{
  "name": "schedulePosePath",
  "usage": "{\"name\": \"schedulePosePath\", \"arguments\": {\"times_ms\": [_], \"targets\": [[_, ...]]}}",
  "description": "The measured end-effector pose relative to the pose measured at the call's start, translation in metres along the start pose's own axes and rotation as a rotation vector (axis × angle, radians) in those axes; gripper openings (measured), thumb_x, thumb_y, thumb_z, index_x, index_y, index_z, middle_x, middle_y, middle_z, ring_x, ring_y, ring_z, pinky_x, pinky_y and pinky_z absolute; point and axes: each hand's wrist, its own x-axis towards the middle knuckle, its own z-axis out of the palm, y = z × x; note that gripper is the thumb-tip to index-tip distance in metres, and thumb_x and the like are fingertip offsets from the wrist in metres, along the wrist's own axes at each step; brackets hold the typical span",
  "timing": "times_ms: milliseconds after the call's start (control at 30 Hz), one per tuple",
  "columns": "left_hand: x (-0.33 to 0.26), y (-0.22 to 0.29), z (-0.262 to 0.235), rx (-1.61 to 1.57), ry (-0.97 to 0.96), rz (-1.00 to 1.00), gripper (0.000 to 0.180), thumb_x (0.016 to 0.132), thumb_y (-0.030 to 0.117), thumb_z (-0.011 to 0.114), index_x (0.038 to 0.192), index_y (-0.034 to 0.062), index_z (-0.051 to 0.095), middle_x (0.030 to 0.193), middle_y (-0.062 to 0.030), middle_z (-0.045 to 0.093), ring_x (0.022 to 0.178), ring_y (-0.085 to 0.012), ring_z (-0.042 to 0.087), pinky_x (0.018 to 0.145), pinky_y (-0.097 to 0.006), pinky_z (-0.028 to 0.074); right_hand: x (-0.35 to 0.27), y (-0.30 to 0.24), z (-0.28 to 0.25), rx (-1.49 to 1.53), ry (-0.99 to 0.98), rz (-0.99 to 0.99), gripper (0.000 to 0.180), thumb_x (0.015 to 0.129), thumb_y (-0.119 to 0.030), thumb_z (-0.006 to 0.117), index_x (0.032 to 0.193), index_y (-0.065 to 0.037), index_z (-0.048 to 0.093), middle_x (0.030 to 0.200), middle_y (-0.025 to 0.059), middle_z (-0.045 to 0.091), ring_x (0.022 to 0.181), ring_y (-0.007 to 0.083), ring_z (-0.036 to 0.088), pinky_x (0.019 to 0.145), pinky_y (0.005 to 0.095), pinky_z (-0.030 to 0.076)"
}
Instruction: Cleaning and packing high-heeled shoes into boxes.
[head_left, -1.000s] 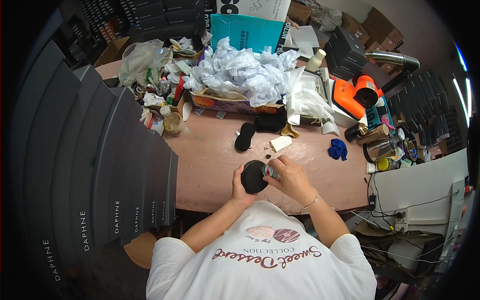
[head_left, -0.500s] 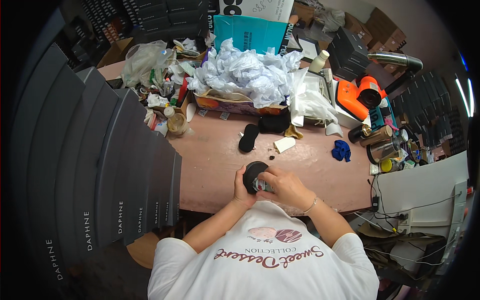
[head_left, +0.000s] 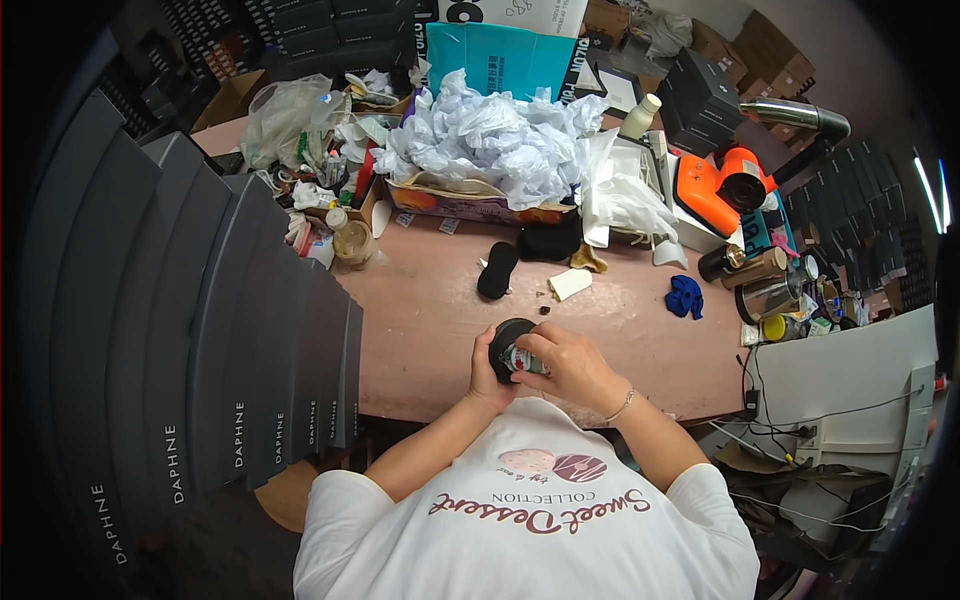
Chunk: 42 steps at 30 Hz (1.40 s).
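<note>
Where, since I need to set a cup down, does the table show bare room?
Bare pink tabletop shows between the grey boxes and the left hand, and between the right hand and the blue cloth. The far side is crowded with crumpled paper and an orange device.

Cluttered workshop or stockroom, tall stacks of dark grey boxes (head_left: 250,300), pink worktable (head_left: 620,345), crumpled white paper (head_left: 490,140)

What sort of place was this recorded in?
Probably a small workshop or packing room: dark boxes stand stacked at the left, and crumpled white paper is heaped in a carton on a cluttered pink worktable.
</note>
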Motion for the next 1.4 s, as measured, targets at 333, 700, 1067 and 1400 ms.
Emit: {"name": "schedulePosePath", "arguments": {"times_ms": [333,700,1067,1400], "targets": [[-0.004,0.001,0.008,-0.019,0.001,-0.005,0.053,0.087,0.054,0.039,0.113,0.0120,0.059,0.108,-0.0073,0.063,0.103,-0.0211,0.059,0.089,-0.039,0.049,0.001,0.004,0.003,-0.013,0.137,0.146,0.039,0.073,-0.025,0.074,0.103,-0.006,0.060,0.090,0.0112,0.058,0.077,0.0321,0.061,0.066,0.0397,0.050],[-0.004,-0.001,0.005,-0.071,0.047,0.003,0.054,0.086,0.054,0.042,0.111,0.0104,0.061,0.110,-0.0078,0.064,0.104,-0.0228,0.059,0.094,-0.039,0.045,-0.014,0.012,-0.002,-0.059,0.060,0.192,0.036,0.074,-0.025,0.073,0.099,-0.004,0.059,0.088,0.0123,0.056,0.076,0.0329,0.061,0.065,0.0398,0.050],[-0.004,0.002,0.008,-0.067,0.022,0.014,0.052,0.085,0.052,0.045,0.111,0.0100,0.061,0.109,-0.0076,0.064,0.103,-0.0215,0.059,0.093,-0.038,0.046,-0.019,0.009,-0.002,-0.104,0.040,0.144,0.034,0.073,-0.022,0.073,0.099,-0.005,0.058,0.087,0.0115,0.055,0.076,0.0311,0.060,0.064,0.0399,0.049],[-0.005,0.002,0.007,-0.030,0.011,0.019,0.055,0.086,0.054,0.041,0.112,0.0100,0.061,0.110,-0.0069,0.063,0.104,-0.0213,0.058,0.093,-0.037,0.045,-0.016,0.006,-0.001,-0.142,0.063,0.125,0.033,0.073,-0.020,0.073,0.097,-0.005,0.056,0.086,0.0112,0.054,0.077,0.0304,0.059,0.064,0.0395,0.048]]}}
